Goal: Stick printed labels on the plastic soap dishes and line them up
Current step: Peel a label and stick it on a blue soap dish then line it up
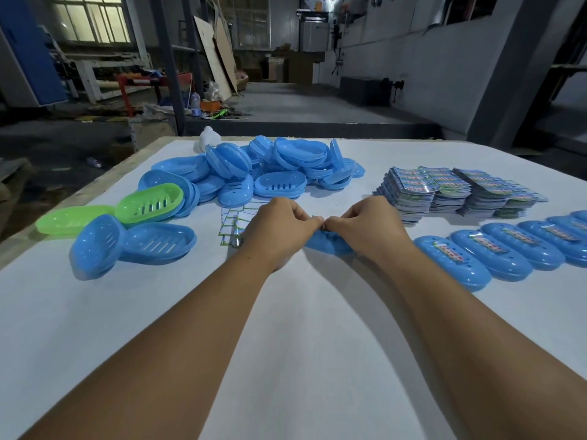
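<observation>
Both hands meet over the middle of the white table top (286, 328). The left hand (279, 222) and the right hand (365, 222) have their fingers curled and their fingertips brought together, touching each other just above a blue oval plastic soap dish (330, 244) that lies on the table under them. What they pinch between them is hidden by the knuckles – a sliver of something shows at the meeting point, too small to name – so I cannot tell whether either hand grips the dish itself or only something held over it.

To the right runs a row of blue plastic soap dishes with printed labels on them (495, 252), lying side by side and touching, the row slanting away toward the right edge. Behind that row stand stacks of colourful printed label cards (451, 192), several piles close together.

Just left of the left hand lies a sheet of small white stickers with coloured borders (233, 225), partly covered by the wrist. Farther back is a loose heap of unlabelled blue plastic soap dishes (270, 166) (some nested, some on edge), with a white rounded object (208, 142) at its far rim. At the left, two green translucent plastic soap dishes (127, 209) lie overlapping, and nearer the camera two more slotted blue dishes (133, 244) lean against one another.
</observation>
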